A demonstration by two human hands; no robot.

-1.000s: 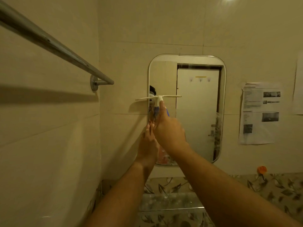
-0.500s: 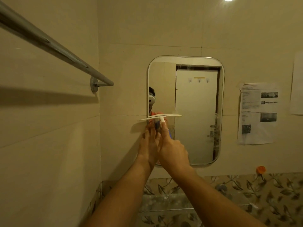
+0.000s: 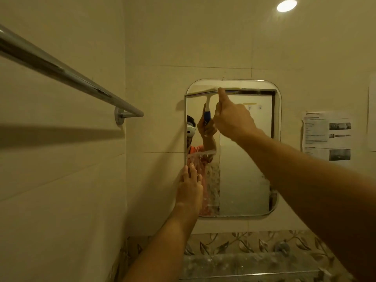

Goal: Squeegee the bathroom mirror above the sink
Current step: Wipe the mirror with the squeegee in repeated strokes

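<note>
Mirror (image 3: 244, 159): rounded rectangle fixed to the beige tiled wall, taken here as the landmark. Head view, the only one.

Squeegee (image 3: 205, 92): pale blade lying level across the mirror's top edge, its left end at the mirror's left rim, its right part hidden behind the right hand. The handle, white with a blue lower section, hangs down from the blade over the glass.

Right hand (image 3: 234, 119): raised to the upper part of the mirror, fist clenched around the squeegee's handle, forefinger stretched up along it to touch the blade.

Left hand (image 3: 190, 188): at the mirror's lower left edge, grasping nothing, fingers straight and loosely together, tips at the rim; whether they press on the glass cannot be told.

Glass surface: lower left portion streaked and spotted with wet foam; upper part clearer, reflecting an arm holding the handle and a pale door.

Towel bar (image 3: 67, 74): metal, on the side wall left of the mirror, its bracket near the mirror's upper left.

Paper sheet (image 3: 327, 137): printed, stuck to the wall right of the mirror.

Ceiling light (image 3: 286, 5): round, lit, above and right of the mirror.

Patterned tile band (image 3: 254, 243): leaf design, just below the mirror.
</note>
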